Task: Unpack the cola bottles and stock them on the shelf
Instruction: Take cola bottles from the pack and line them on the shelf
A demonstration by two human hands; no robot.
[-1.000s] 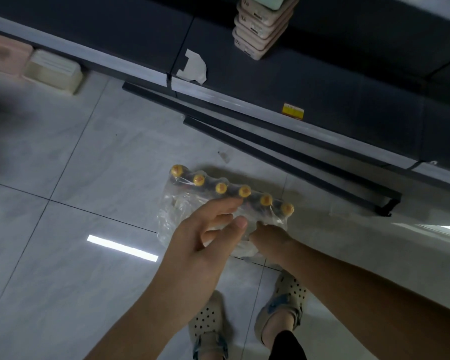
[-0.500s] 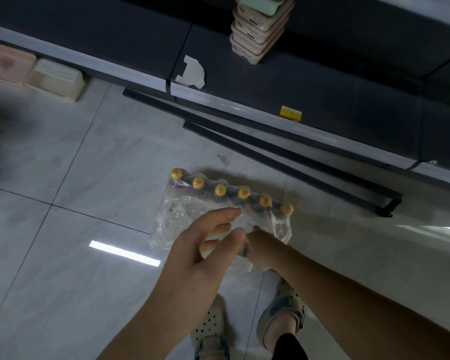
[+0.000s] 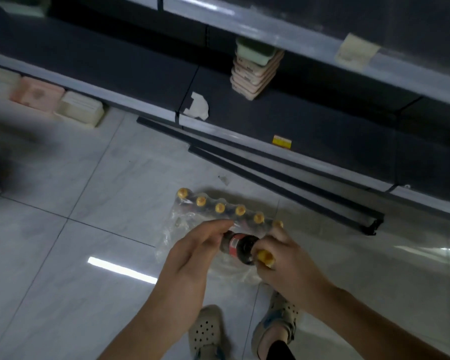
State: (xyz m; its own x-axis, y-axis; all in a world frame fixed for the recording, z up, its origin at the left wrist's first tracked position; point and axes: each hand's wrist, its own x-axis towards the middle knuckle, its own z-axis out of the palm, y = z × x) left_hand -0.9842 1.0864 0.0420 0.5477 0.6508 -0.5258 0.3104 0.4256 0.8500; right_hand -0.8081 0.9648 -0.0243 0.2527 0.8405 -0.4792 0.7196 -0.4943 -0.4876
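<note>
Gripping cola bottle (image 3: 238,246) by neck: right hand (image 3: 283,258); left hand (image 3: 192,253) pinching base, above pack (image 3: 218,216).

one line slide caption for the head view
Both hands lift one cola bottle out of the torn plastic pack on the floor.

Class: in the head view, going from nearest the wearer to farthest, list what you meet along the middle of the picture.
Shoes → left hand and right hand holding a cola bottle → wrapped pack of bottles → black strips on the floor → yellow tag → stacked trays on the shelf.
</note>
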